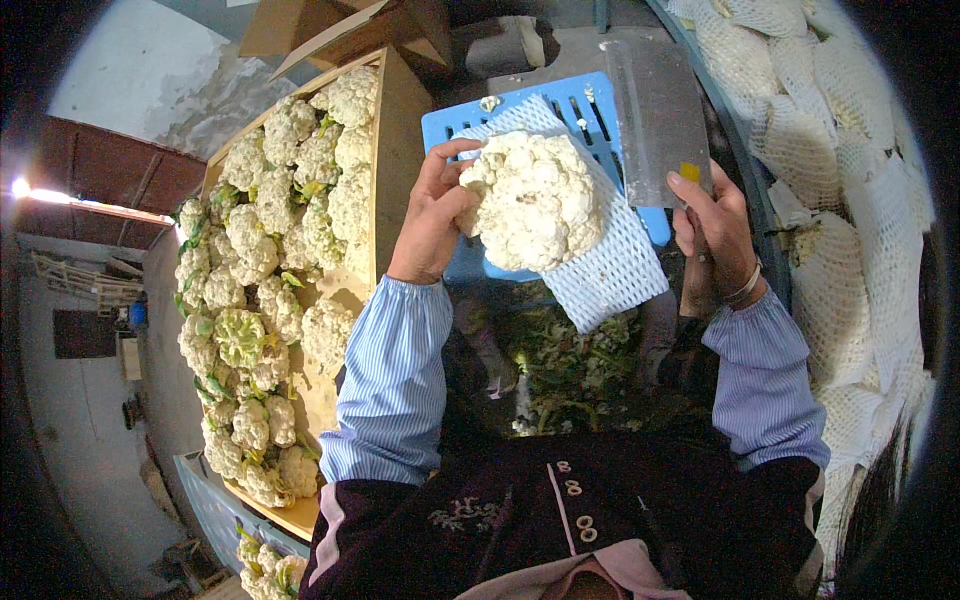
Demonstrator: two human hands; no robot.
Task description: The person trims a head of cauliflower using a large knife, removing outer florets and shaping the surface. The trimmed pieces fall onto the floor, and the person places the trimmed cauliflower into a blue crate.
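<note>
My left hand (439, 206) grips the left edge of a trimmed white cauliflower head (536, 199), fingers above and thumb at its side. Under the head lies a flattened white foam mesh sleeve (615, 274), spread across a blue slotted plastic surface (517, 94). In my right hand (716, 217) is a cleaver by its wooden handle, the broad blade (656, 120) pointing away from me, right of the cauliflower. The blade hides part of the blue surface's right end. A small dark spot marks the cauliflower's top.
At left stands a wooden-sided bin (405, 150) of many cauliflower heads (251, 240). Cardboard flaps (330, 34) rise behind it. Along the right lie heads in white foam mesh (810, 150), beyond a dark rim. Green trimmings (585, 367) lie low before me, below the blue surface.
</note>
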